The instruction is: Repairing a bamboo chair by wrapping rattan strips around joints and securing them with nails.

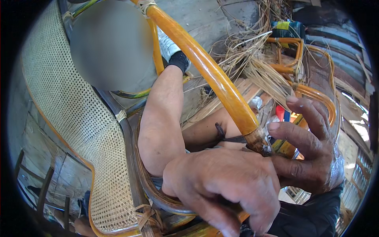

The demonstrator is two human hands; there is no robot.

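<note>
- Left hand (233, 181): low centre, back of the hand up, fingers curled down over the lower frame. Can't tell whether it pinches anything; the palm side is hidden.
- Right hand (312, 148): just right of it, fingers spread, wide gap between forefinger and thumb. Thumb tip hidden behind the left hand. White smears on the skin.
- Glossy orange-yellow curved cane pole (209, 73): runs from top centre down to the hands. Its bare brown end, with white specks, sits just above the left knuckles, beside the right forefinger. Contact there: can't tell.
- Room: visible gap between the pole and the bare leg (162, 110) to its left, wide at mid-height, tighter toward the hands.
- Left edge: pale woven cane panel (71, 102) with an orange rim, bounded on its right by a dark wooden rail (125, 146).
- Right edge: tangled tan cane strips (268, 75) and a small orange cane frame (282, 68) lie beyond the right fingertips.
- Black cloth (316, 211) lies below the right hand.
</note>
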